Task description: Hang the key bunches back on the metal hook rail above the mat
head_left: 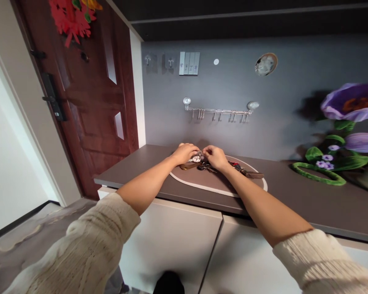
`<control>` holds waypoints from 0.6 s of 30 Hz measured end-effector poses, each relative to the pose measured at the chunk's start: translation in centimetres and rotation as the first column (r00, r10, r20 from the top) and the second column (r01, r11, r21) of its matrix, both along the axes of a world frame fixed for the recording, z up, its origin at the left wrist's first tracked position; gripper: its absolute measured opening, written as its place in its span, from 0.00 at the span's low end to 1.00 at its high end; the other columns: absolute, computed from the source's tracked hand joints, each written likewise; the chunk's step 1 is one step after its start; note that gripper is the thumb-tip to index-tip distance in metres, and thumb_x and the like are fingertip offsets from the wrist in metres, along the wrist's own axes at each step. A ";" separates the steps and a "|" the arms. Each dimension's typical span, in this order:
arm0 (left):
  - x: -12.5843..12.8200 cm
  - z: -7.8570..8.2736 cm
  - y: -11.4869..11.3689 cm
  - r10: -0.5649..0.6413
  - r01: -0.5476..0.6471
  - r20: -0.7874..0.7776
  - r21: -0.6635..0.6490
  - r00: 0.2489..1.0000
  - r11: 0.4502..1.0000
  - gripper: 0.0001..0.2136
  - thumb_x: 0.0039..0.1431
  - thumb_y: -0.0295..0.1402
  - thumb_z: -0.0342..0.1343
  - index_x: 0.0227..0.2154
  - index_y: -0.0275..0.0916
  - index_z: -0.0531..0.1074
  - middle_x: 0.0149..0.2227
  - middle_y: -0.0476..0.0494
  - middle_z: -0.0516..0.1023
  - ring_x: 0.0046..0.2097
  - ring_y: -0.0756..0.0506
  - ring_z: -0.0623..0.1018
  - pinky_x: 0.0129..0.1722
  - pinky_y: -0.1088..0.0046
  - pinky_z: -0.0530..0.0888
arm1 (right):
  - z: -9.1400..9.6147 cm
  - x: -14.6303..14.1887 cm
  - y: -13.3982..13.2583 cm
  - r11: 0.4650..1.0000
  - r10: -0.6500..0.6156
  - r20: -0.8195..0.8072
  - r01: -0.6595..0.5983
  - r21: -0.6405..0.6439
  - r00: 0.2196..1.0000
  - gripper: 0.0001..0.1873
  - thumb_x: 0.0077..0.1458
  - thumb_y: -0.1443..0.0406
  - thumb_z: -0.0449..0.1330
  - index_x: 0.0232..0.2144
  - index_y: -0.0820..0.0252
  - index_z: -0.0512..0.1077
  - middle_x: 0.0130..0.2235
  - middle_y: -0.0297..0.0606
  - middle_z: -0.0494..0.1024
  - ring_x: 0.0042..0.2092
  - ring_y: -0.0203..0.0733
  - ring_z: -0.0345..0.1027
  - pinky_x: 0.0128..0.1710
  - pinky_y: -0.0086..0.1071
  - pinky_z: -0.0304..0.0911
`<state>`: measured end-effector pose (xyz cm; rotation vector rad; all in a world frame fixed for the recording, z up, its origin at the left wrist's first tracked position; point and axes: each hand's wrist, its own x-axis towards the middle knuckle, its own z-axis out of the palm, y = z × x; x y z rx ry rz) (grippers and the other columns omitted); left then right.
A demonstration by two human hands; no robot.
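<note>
Over a brown oval mat (196, 183) with a pale rim, both hands meet at a bunch of keys (202, 166). My left hand (185, 154) is closed, its fingers curled over a key ring with a small white charm (196, 159). Close beside it, my right hand (215, 157) pinches at the same bunch, fingertips together; the exact part it grips is too small to tell. Below the left fingers lies a yellowish-brown strap-like piece (188, 166). Right of my right wrist, more keys with a red piece (234, 164) and a brown holder (254, 174) rest on the mat.
A rail with several hooks (219, 111) is fixed to the grey wall behind. Two clear hooks (171, 62) and a switch panel (189, 63) sit higher. Purple fabric flowers (352, 102) stand right on the grey counter (282, 196). A dark red door (88, 98) is left.
</note>
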<state>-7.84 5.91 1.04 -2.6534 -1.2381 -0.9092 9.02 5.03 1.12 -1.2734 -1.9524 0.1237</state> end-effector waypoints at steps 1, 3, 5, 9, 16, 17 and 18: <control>0.0 0.1 0.0 0.015 -0.015 -0.008 0.010 1.000 1.000 0.12 0.58 0.32 0.44 0.39 0.43 0.72 0.41 0.44 0.74 0.46 0.45 0.70 0.48 0.68 0.59 | 0.0 0.0 0.0 1.000 0.000 0.003 0.000 0.008 1.000 0.06 0.48 0.69 0.53 0.27 0.60 0.70 0.30 0.37 0.75 0.32 0.36 0.66 0.35 0.29 0.58; -0.1 0.2 -0.1 0.041 -0.041 -0.014 0.028 0.999 0.999 0.13 0.58 0.33 0.43 0.41 0.43 0.71 0.42 0.45 0.74 0.46 0.46 0.69 0.47 0.68 0.59 | 0.1 -0.1 -0.1 1.000 -0.002 0.010 0.002 0.017 1.000 0.06 0.48 0.69 0.53 0.27 0.60 0.70 0.30 0.37 0.75 0.32 0.36 0.66 0.35 0.29 0.58; -0.1 0.2 -0.2 0.069 -0.068 -0.011 0.043 0.998 0.997 0.13 0.59 0.33 0.42 0.42 0.43 0.70 0.43 0.46 0.74 0.47 0.46 0.69 0.47 0.68 0.60 | 0.1 -0.2 -0.2 1.000 -0.010 0.011 0.010 0.016 1.000 0.06 0.48 0.69 0.53 0.28 0.60 0.71 0.31 0.37 0.75 0.32 0.36 0.66 0.36 0.29 0.58; -0.1 0.3 -0.3 0.127 -0.129 0.025 0.072 0.992 0.989 0.14 0.60 0.33 0.41 0.42 0.43 0.70 0.43 0.46 0.74 0.47 0.47 0.69 0.47 0.69 0.61 | 0.2 -0.3 -0.3 1.000 -0.006 -0.007 0.006 0.011 1.000 0.07 0.48 0.70 0.52 0.28 0.61 0.71 0.30 0.37 0.75 0.32 0.36 0.65 0.35 0.29 0.58; -0.2 0.5 -0.3 0.158 -0.179 0.127 0.173 0.979 0.969 0.14 0.60 0.34 0.42 0.41 0.40 0.71 0.40 0.44 0.75 0.43 0.46 0.72 0.43 0.69 0.63 | 0.2 -0.8 -0.7 0.996 0.067 -0.061 -0.063 0.060 0.996 0.08 0.48 0.64 0.55 0.31 0.60 0.71 0.31 0.37 0.74 0.31 0.36 0.64 0.35 0.30 0.59; -0.2 0.6 -0.3 0.156 -0.181 0.140 0.189 0.978 0.965 0.14 0.60 0.34 0.42 0.41 0.40 0.71 0.40 0.43 0.75 0.42 0.46 0.72 0.43 0.69 0.64 | 0.1 -0.9 -0.8 0.995 0.072 -0.066 -0.067 0.074 0.995 0.09 0.48 0.63 0.55 0.31 0.60 0.70 0.32 0.37 0.73 0.32 0.36 0.64 0.35 0.31 0.59; -0.2 0.6 -0.3 0.152 -0.181 0.150 0.205 0.977 0.962 0.14 0.60 0.34 0.42 0.41 0.39 0.71 0.39 0.43 0.75 0.41 0.46 0.72 0.42 0.70 0.64 | 0.1 -1.0 -0.8 0.993 0.078 -0.069 -0.072 0.090 0.995 0.09 0.47 0.62 0.56 0.32 0.60 0.70 0.33 0.38 0.73 0.32 0.36 0.64 0.35 0.31 0.59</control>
